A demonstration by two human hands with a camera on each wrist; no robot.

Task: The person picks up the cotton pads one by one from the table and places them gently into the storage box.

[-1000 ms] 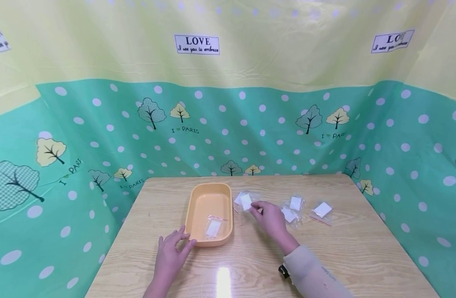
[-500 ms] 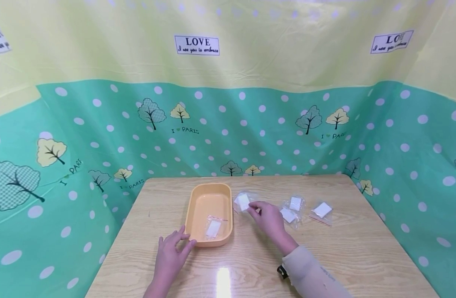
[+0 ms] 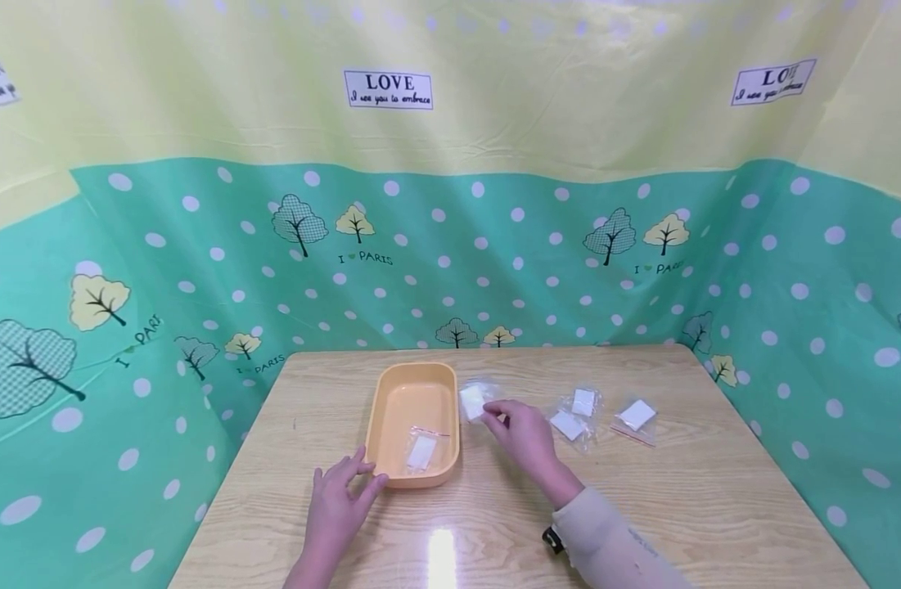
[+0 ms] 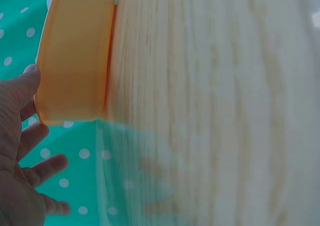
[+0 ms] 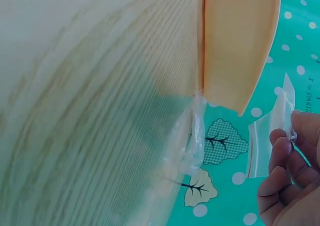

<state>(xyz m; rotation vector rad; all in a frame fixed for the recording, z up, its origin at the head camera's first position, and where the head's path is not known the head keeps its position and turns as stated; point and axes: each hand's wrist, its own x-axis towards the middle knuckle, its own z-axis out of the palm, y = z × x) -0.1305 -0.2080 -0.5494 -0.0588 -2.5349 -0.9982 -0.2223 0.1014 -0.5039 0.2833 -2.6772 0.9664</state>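
Note:
My right hand (image 3: 522,432) pinches a small clear zip bag (image 3: 473,402) with a white, flat square in it. In the right wrist view this zip bag (image 5: 274,128) is off the table, between thumb and fingertips. Another clear bag (image 5: 192,146) lies below it on the table, partly hidden in the head view. My left hand (image 3: 337,501) touches the near left corner of an orange plastic tray (image 3: 376,409), its fingers spread. The left wrist view has the thumb of this hand (image 4: 17,151) at the rim. One zip bag (image 3: 421,452) lies inside the tray.
Two overlapping zip bags (image 3: 571,423) lie right of my right hand, with a single zip bag (image 3: 637,415) farther right. All rest on a wooden table (image 3: 700,499). A printed green and yellow cloth (image 3: 450,245) hangs behind and at both sides.
My right hand has moved slightly left with its zip bag, closer to the tray's right side. The left hand and the tray have stayed put.

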